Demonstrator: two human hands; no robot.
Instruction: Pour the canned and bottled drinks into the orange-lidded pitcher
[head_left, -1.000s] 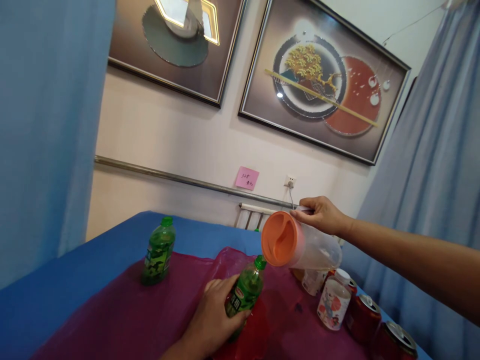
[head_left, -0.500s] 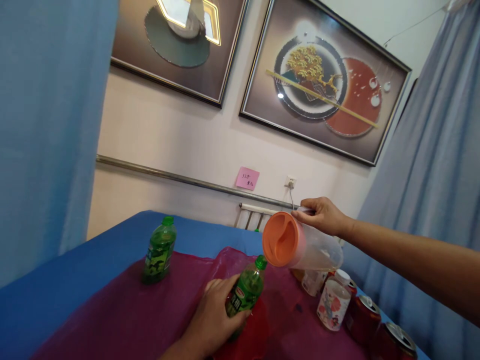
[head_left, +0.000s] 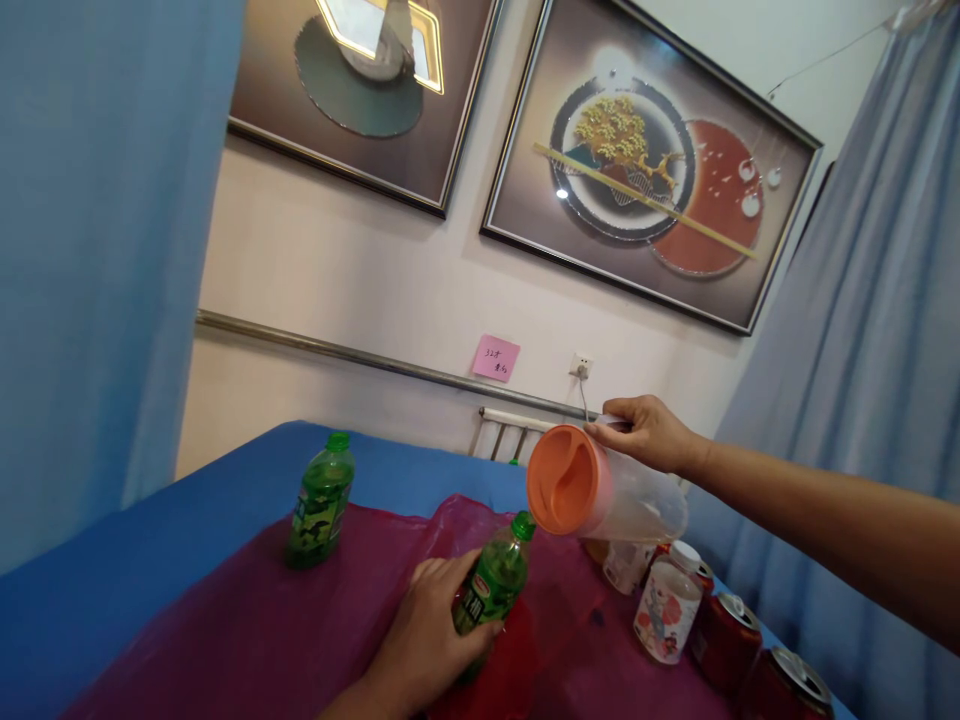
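Note:
My left hand (head_left: 427, 630) is wrapped round a green plastic bottle (head_left: 499, 580) whose green cap is on; the bottle leans slightly to the right. My right hand (head_left: 652, 432) grips the handle of a clear plastic pitcher (head_left: 637, 500) with an orange lid (head_left: 564, 480). The pitcher lies tilted almost level in the air, its lid facing left, just above and beside the bottle's cap. Some pale liquid rests along its lower side. I cannot tell whether any flows out. A second green bottle (head_left: 322, 505) stands upright to the left, apart from both hands.
A crinkled magenta plastic sheet (head_left: 247, 620) covers part of the blue table (head_left: 82, 570). On the right stand a white-capped patterned bottle (head_left: 667, 605) and several red cans (head_left: 724, 640). Blue curtains (head_left: 847, 400) hang at both sides. A metal rail (head_left: 360, 362) runs along the wall.

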